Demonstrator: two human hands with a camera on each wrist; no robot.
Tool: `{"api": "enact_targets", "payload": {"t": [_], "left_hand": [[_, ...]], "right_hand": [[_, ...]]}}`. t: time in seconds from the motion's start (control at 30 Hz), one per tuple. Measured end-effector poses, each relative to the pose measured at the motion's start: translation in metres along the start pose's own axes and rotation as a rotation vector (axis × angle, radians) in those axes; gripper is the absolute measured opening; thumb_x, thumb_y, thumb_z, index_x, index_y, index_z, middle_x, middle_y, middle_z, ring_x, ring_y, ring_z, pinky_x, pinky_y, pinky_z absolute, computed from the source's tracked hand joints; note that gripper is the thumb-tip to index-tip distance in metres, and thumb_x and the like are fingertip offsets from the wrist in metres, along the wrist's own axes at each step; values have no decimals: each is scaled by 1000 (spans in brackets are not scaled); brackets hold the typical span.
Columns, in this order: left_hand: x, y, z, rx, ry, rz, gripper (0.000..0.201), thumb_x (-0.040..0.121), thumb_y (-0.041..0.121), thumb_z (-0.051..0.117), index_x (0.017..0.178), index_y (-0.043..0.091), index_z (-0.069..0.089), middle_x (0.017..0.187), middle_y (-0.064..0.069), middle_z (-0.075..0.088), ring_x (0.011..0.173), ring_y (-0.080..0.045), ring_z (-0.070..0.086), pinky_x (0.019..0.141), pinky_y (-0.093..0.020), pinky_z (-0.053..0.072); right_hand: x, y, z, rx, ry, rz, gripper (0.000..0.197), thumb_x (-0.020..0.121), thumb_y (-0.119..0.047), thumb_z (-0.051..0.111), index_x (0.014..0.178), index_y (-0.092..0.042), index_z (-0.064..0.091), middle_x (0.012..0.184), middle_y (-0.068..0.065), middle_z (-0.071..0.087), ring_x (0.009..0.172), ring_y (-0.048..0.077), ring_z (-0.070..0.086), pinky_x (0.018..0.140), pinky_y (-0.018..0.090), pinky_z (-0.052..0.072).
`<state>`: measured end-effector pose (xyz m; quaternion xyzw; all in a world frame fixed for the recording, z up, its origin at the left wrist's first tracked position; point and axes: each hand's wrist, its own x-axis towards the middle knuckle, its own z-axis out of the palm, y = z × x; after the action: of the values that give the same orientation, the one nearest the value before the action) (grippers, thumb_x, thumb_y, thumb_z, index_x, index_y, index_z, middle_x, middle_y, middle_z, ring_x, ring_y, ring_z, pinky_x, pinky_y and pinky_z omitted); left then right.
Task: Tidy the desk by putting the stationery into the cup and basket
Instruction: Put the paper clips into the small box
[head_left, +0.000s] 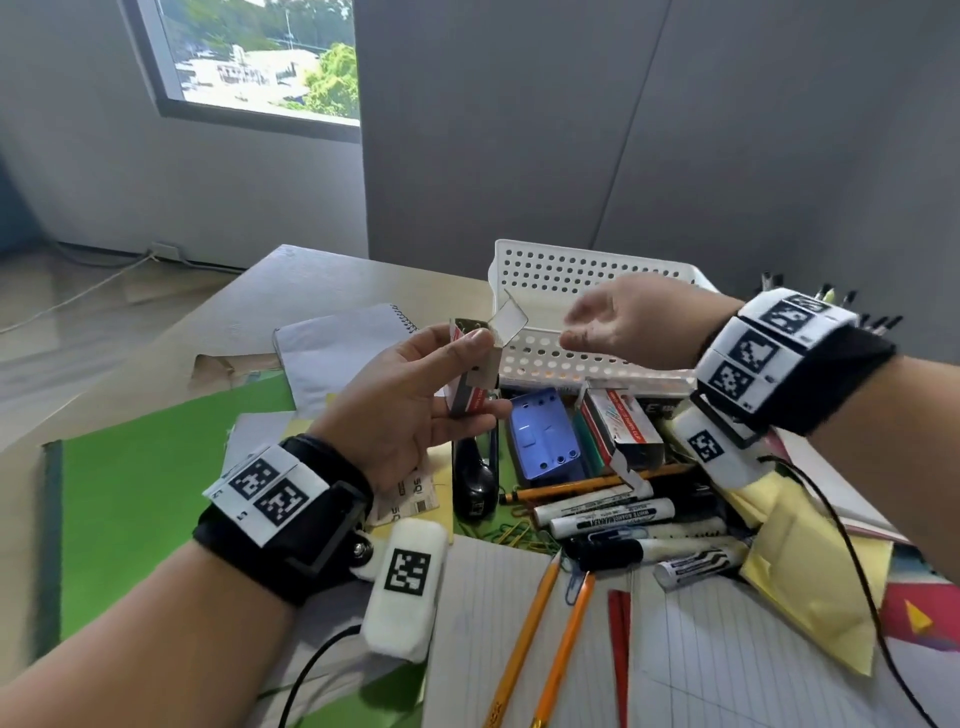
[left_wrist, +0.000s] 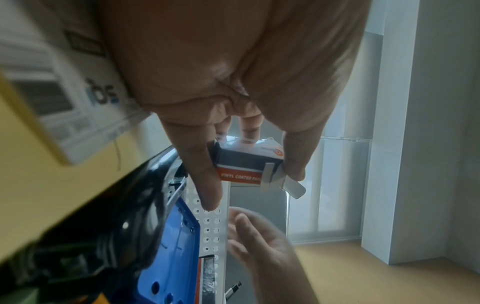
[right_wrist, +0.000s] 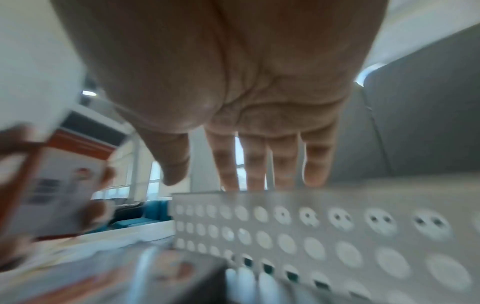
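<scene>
My left hand grips a small red-and-white paper-clip box in the air, with its top flap standing open. The left wrist view shows the box held between thumb and fingers. My right hand hovers open and empty just right of the box, above the white perforated basket. In the right wrist view the fingers are straight above the basket wall. The cup with pens is mostly hidden behind my right wrist.
A blue case, a second small box, a black stapler, whiteboard markers, pencils, loose paper clips, yellow sheets, a green folder and a notebook cover the desk before the basket.
</scene>
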<state>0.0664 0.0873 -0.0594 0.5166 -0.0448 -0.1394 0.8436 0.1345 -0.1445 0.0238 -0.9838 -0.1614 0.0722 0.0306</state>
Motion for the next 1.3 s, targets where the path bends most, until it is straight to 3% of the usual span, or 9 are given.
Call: {"api": "enact_targets", "payload": {"t": [0.1,0.17,0.27,0.4,0.7,0.83,0.97,1.1,1.3], "left_hand": [[-1,0,0,-3,11,3,39,78,36,78,109,14,68,98,-7,72,96,-43,72,70,-34,63],[0,0,1,5,21,7,40,77,36,78,109,14,68,100,-7,71,97,-44,72,70,-33,64],[0,0,2,10,25,8,42,77,37,78,111,14,68,100,-6,71,98,-45,72,70,-33,64],[-1,1,2,13,23,10,45,78,36,77,116,13,67,98,-6,73,98,-45,72,70,-33,64],[-1,1,2,6,18,2,41,77,36,78,110,14,67,103,-9,68,93,-42,73,71,-34,63],[0,2,1,-21,19,-5,43,77,35,78,112,13,67,104,-10,69,91,-41,73,72,-36,64],[0,1,0,-21,7,-9,39,79,35,76,110,13,66,102,-10,68,89,-38,73,71,-35,63],[0,1,0,-29,7,-15,47,73,37,79,111,13,66,100,-9,69,96,-42,71,70,-33,63],[1,1,0,-35,11,-11,41,76,36,78,108,13,67,98,-8,69,96,-42,71,68,-31,64]], "right_hand": [[-53,-28,-1,-116,166,-262,24,92,-45,68,113,-34,68,99,-20,64,91,4,61,84,25,51],[-89,-48,8,-152,24,-431,15,92,-43,67,107,-39,69,94,-21,62,83,1,59,75,24,51],[-123,-65,37,-134,-256,-606,27,94,-41,65,120,-46,66,115,-21,62,102,3,59,83,28,53],[-127,-63,64,-188,-243,-744,20,98,-37,60,116,-43,66,109,-16,63,105,10,54,84,38,53],[-122,-54,60,-110,-167,-713,7,97,-43,62,98,-37,64,98,-20,61,101,5,43,91,31,36],[-118,-44,18,125,-126,-571,5,92,-36,70,94,-39,65,88,-22,63,90,2,57,76,13,43],[-97,-16,-30,246,100,-356,8,85,-39,64,90,-44,67,86,-22,70,77,3,66,74,15,52],[-41,28,-43,283,294,-141,9,92,-23,72,90,-32,73,73,-5,72,59,13,60,65,27,53],[28,62,-14,48,97,45,14,90,-20,74,92,-34,73,84,-16,72,79,9,67,78,27,48]]}}
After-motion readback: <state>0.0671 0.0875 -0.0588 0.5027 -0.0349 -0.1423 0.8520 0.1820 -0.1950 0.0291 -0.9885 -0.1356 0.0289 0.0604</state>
